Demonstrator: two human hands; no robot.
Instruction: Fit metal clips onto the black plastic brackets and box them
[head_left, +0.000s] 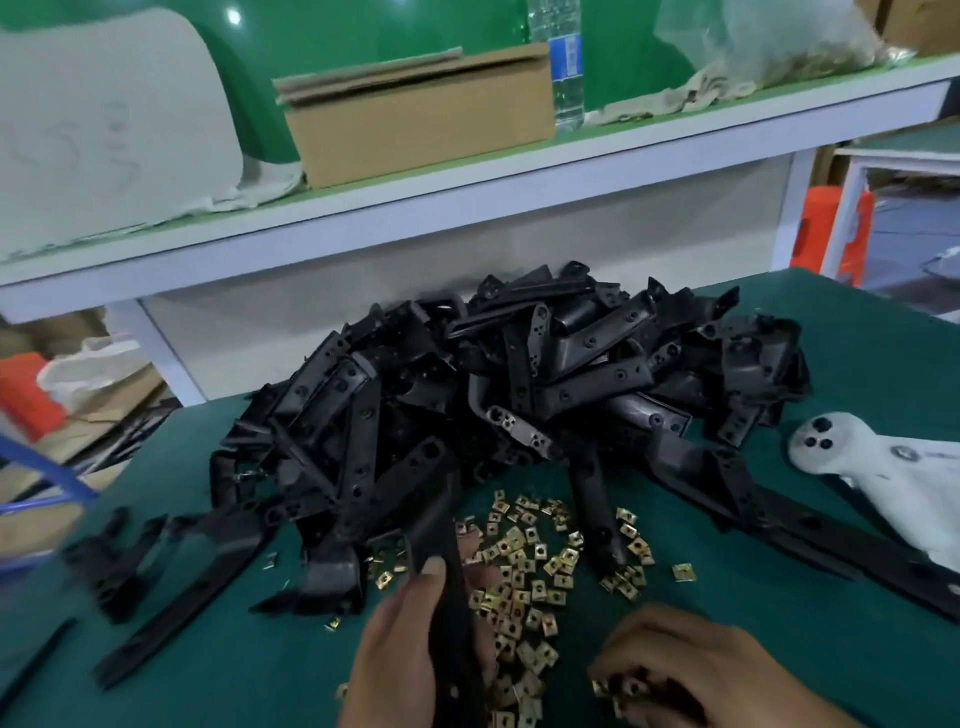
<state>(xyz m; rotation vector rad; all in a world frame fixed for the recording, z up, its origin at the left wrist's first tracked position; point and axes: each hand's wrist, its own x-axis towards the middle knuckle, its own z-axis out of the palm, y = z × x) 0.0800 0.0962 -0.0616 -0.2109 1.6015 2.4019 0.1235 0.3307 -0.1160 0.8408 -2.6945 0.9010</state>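
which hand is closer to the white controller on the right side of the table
Right. The right hand lies below and left of the white controller, apart from it; the left hand, gripping a black bracket, is farther left.

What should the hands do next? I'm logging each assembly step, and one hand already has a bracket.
Probably bring a clip to the bracket. The left hand grips a black bracket upright over the scattered metal clips, while the right hand pinches clips off the green mat beside it.
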